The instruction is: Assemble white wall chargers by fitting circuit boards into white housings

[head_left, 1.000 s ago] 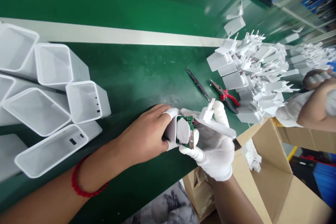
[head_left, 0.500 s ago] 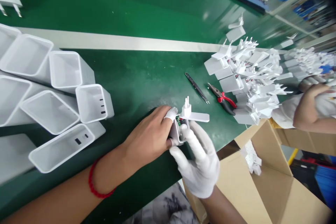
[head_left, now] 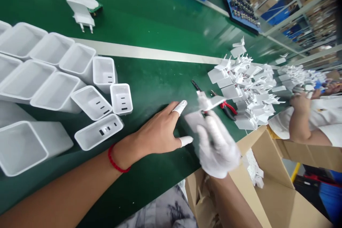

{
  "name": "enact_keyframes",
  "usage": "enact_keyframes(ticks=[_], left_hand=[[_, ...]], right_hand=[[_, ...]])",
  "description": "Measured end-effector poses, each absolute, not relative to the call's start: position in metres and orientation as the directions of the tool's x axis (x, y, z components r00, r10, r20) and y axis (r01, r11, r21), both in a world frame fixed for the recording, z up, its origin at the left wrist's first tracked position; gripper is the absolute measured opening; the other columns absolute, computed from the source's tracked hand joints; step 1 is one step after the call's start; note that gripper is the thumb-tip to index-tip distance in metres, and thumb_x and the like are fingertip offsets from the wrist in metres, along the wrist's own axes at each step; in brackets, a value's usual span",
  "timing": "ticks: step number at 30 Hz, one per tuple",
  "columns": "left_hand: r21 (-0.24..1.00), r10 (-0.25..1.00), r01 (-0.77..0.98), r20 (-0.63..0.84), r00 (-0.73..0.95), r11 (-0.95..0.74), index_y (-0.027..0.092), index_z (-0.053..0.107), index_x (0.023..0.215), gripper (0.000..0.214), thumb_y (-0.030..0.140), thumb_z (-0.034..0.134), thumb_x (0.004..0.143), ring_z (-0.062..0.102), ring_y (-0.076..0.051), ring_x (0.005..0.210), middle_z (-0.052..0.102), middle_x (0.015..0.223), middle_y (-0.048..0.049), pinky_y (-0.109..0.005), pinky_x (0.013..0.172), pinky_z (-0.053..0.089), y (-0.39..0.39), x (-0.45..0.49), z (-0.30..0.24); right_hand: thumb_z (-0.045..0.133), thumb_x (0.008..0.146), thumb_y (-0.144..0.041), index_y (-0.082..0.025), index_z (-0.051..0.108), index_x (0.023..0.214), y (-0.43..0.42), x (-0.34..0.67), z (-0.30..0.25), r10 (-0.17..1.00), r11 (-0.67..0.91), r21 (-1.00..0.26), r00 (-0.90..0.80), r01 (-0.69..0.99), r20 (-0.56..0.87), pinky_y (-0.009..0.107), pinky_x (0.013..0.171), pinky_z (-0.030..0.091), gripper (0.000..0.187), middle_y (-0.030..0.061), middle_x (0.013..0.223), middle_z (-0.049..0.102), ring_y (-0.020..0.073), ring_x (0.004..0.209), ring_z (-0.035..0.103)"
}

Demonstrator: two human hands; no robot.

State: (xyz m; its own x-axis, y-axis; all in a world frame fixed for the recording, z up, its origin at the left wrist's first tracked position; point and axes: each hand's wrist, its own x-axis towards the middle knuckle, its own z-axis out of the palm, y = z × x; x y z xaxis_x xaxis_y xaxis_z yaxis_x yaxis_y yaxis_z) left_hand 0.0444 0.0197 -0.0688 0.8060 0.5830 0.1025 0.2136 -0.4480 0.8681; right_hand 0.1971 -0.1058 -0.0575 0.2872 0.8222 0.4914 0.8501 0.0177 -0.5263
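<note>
My left hand [head_left: 157, 131] reaches over the green bench with thumb and forefinger spread, white finger cots on both, and nothing in it. In my white-gloved right hand [head_left: 219, 146] is a white charger [head_left: 194, 120], blurred by motion, its plug part and flat cover sticking up from the housing. Just beyond it lie red-and-black pliers [head_left: 227, 109] and black tweezers [head_left: 196, 85], both partly hidden. To the left of my left hand stand several open white housings [head_left: 98, 132], some with slots in their bottoms.
At right is a heap of white chargers [head_left: 248, 89] with plugs attached. Below it stands an open cardboard box [head_left: 278, 185] holding white parts. A loose plug piece [head_left: 84, 16] with a green board lies at upper left. A co-worker's arm [head_left: 301, 114] shows far right.
My left hand has let go of the charger and opened. My right hand has carried the charger up and to the right, away from the left hand. The view has shifted left.
</note>
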Motion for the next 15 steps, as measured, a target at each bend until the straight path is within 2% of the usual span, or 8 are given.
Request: enact_keyframes(ticks=[2,4,6,9,12,14,15], left_hand=[[0.907,0.642,0.168,0.133,0.755,-0.386,0.013,0.029,0.143,0.080,0.044,0.067,0.080,0.061,-0.023,0.097,0.050,0.130,-0.0146,-0.041,0.097,0.052,0.020,0.044,-0.071],[0.931,0.694,0.135,0.150,0.704,-0.339,0.011,0.028,0.143,0.077,0.044,0.063,0.082,0.060,-0.017,0.080,0.049,0.128,-0.0148,-0.039,0.087,0.056,0.021,0.044,-0.073],[0.937,0.715,0.119,0.165,0.680,-0.329,0.008,0.029,0.142,0.073,0.039,0.058,0.083,0.055,-0.012,0.065,0.048,0.124,-0.0157,-0.038,0.076,0.057,0.021,0.045,-0.075],[0.927,0.708,0.112,0.191,0.680,-0.358,0.005,0.033,0.139,0.067,0.033,0.055,0.083,0.052,-0.011,0.062,0.049,0.119,-0.0155,-0.038,0.070,0.057,0.021,0.046,-0.076],[0.925,0.712,0.127,0.183,0.678,-0.359,0.008,0.035,0.138,0.063,0.033,0.056,0.084,0.052,-0.011,0.064,0.050,0.116,-0.0129,-0.038,0.070,0.057,0.021,0.046,-0.077],[0.924,0.712,0.132,0.179,0.679,-0.359,0.010,0.034,0.138,0.063,0.034,0.056,0.085,0.052,-0.010,0.063,0.050,0.116,-0.0119,-0.037,0.068,0.057,0.021,0.046,-0.077],[0.921,0.711,0.133,0.184,0.679,-0.365,0.010,0.034,0.139,0.062,0.033,0.055,0.085,0.052,-0.010,0.063,0.050,0.116,-0.0119,-0.036,0.068,0.057,0.020,0.046,-0.077]], right_hand=[[0.068,0.087,-0.024,-0.039,0.056,0.134,-0.109,0.200,-0.058,0.792,-0.031,-0.609,0.391,0.792,0.469,0.051,0.112,0.044,0.051,-0.0027,0.142,0.055,0.0320,0.133,0.050],[0.063,0.091,-0.027,-0.039,0.056,0.134,-0.107,0.201,-0.066,0.802,-0.048,-0.600,0.389,0.799,0.454,0.049,0.111,0.047,0.046,-0.0031,0.142,0.055,0.0317,0.134,0.049],[0.061,0.092,-0.022,-0.043,0.052,0.137,-0.103,0.201,-0.075,0.830,-0.063,-0.498,0.323,0.865,0.455,0.044,0.105,0.052,0.051,-0.0037,0.142,0.055,0.0288,0.129,0.055],[0.063,0.090,-0.015,-0.040,0.049,0.140,-0.098,0.200,-0.074,0.845,-0.052,-0.341,0.224,0.939,0.486,0.037,0.095,0.058,0.057,-0.0003,0.139,0.059,0.0246,0.120,0.063],[0.066,0.087,-0.014,-0.033,0.057,0.134,-0.097,0.201,-0.061,0.752,-0.094,-0.236,0.225,0.967,0.620,0.036,0.091,0.059,0.051,0.0025,0.129,0.066,0.0243,0.109,0.070],[0.067,0.087,-0.016,-0.030,0.060,0.131,-0.096,0.200,-0.058,0.659,-0.165,-0.213,0.268,0.963,0.703,0.037,0.093,0.058,0.046,0.0043,0.127,0.068,0.0256,0.107,0.070],[0.065,0.088,-0.017,-0.029,0.061,0.131,-0.096,0.199,-0.061,0.649,-0.181,-0.208,0.275,0.961,0.710,0.037,0.093,0.058,0.045,0.0055,0.127,0.067,0.0259,0.108,0.070]])
